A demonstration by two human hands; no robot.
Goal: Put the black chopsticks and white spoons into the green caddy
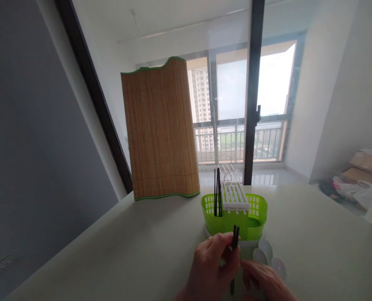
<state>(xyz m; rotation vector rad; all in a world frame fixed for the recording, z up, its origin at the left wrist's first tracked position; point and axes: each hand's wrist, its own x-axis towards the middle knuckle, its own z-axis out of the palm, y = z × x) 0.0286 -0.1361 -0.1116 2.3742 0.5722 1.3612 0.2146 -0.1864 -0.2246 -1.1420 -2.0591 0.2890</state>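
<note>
Two hands (211,267) (264,278) hold two black chopsticks (235,238); three white spoons (269,255) beside.

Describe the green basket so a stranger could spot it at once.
On the pale table, right of the tall upright bamboo mat, stands a lime-green slotted plastic basket with a white rack on top. Black chopsticks stand upright in it; it is the only bright green container there.
</note>
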